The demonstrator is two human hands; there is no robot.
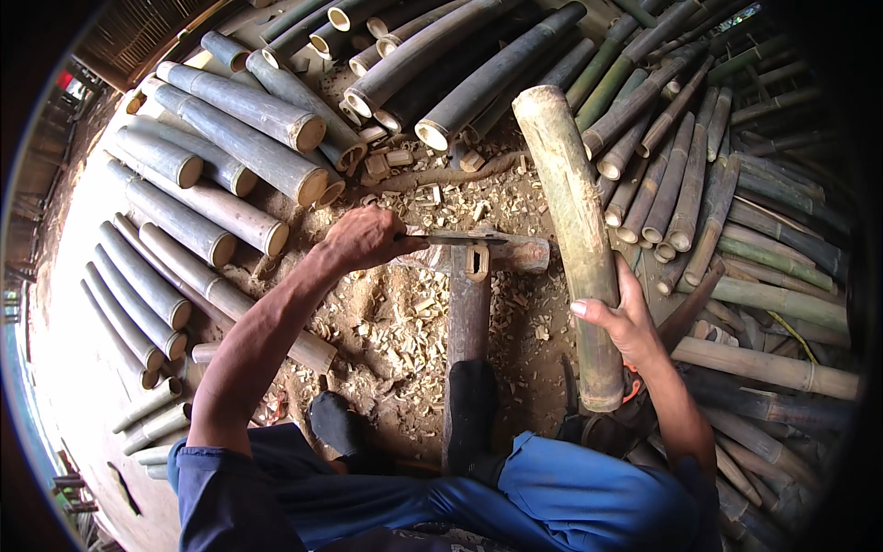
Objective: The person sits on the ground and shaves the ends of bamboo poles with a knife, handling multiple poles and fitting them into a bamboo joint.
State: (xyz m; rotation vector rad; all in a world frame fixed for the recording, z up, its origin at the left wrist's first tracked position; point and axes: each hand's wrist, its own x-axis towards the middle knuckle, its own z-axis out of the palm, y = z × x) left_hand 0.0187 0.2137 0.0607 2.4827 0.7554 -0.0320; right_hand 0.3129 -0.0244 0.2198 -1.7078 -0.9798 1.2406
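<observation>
My left hand [368, 237] is closed round the handle of a knife [464, 239]. Its thin, dark blade points right across a wooden crosspiece [531, 255], though whether it touches the wood I cannot tell. On the right, my right hand [627, 317] grips the lower part of a thick, pale bamboo section [572, 198], thumb on top and fingers hidden beneath. That section stands tilted, its far end leaning left, with a light scraped patch along its side. Between my hands runs a wooden beam [467, 317] with a squared hole near its far end.
Pale wood chips [386, 336] cover the ground around the beam. Cut bamboo sections [230, 101] lie in rows at the left and far side. More bamboo poles [681, 193] are heaped at the right. My dark-socked foot [472, 409] rests on the beam's near end.
</observation>
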